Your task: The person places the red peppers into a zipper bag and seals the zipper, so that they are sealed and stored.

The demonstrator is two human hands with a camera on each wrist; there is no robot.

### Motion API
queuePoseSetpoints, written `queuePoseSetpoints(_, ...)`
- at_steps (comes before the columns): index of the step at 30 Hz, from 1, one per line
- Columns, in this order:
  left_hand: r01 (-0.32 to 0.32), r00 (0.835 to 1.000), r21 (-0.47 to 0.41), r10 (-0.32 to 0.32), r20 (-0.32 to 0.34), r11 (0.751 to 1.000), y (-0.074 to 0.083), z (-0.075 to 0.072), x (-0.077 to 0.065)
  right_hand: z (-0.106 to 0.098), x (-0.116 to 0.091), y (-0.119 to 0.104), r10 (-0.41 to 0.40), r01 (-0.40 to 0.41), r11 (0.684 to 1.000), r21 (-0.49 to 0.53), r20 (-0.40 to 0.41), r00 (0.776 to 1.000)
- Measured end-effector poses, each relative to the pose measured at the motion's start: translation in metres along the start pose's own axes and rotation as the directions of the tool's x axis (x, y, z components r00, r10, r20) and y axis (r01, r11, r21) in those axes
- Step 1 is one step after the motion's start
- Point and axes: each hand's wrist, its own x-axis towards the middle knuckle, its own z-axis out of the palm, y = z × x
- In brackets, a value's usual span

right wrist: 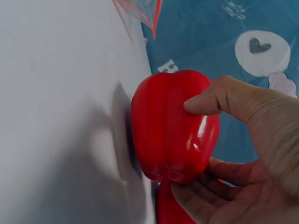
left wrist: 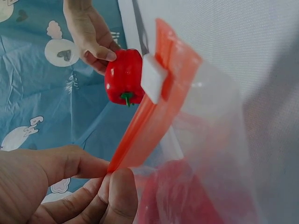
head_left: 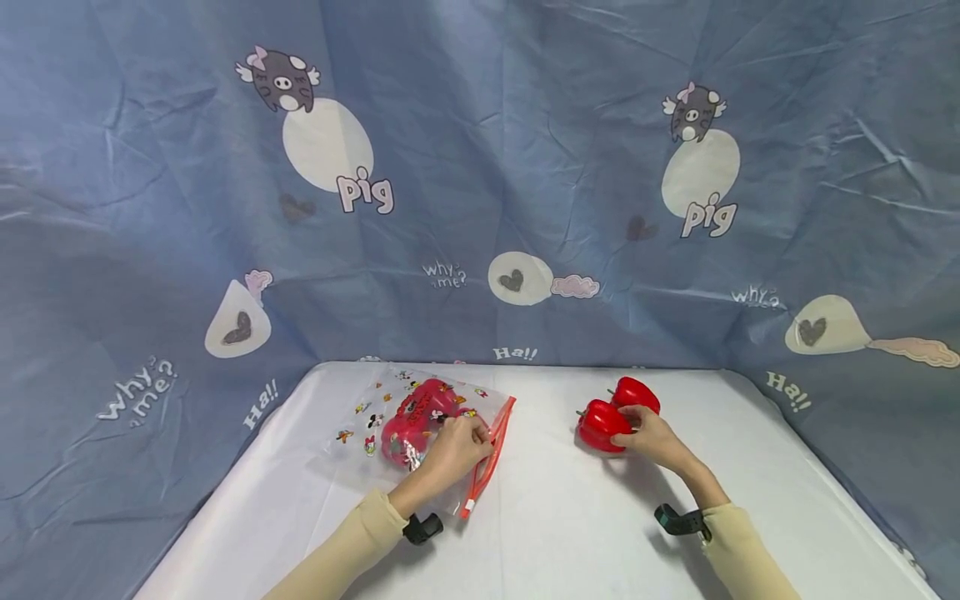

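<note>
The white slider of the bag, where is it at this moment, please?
In the head view, the white slider is low, just left of centre, at the near end of the orange zip strip of the bag, below the left hand.

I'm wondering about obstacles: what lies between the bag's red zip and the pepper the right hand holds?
The head view shows only bare white tabletop between the zip and that pepper.

The right wrist view is dim, glare streaking the red pepper.
</note>
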Motion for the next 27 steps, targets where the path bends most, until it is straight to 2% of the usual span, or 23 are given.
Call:
queuePoseSetpoints(8,-0.006,1.0,-0.012,0.005,-0.004,1.0,0.001,-0.001,-0.001,0.014,0.0,-0.012,-0.085,0.085,0.996,0.0,-0.018,0.996)
queuePoseSetpoints(14,0.002,1.0,-0.008,-0.002,-0.007,1.0,0.002,-0.002,-0.001,0.024,-0.003,-0.023,-0.107,0.107,0.994,0.0,-0.024,0.994)
queuePoseSetpoints(27,0.02,0.999,0.014,-0.02,-0.025,1.0,0.003,-0.005,-0.001,0.051,-0.003,-0.045,-0.147,0.146,0.989,0.014,0.019,0.989)
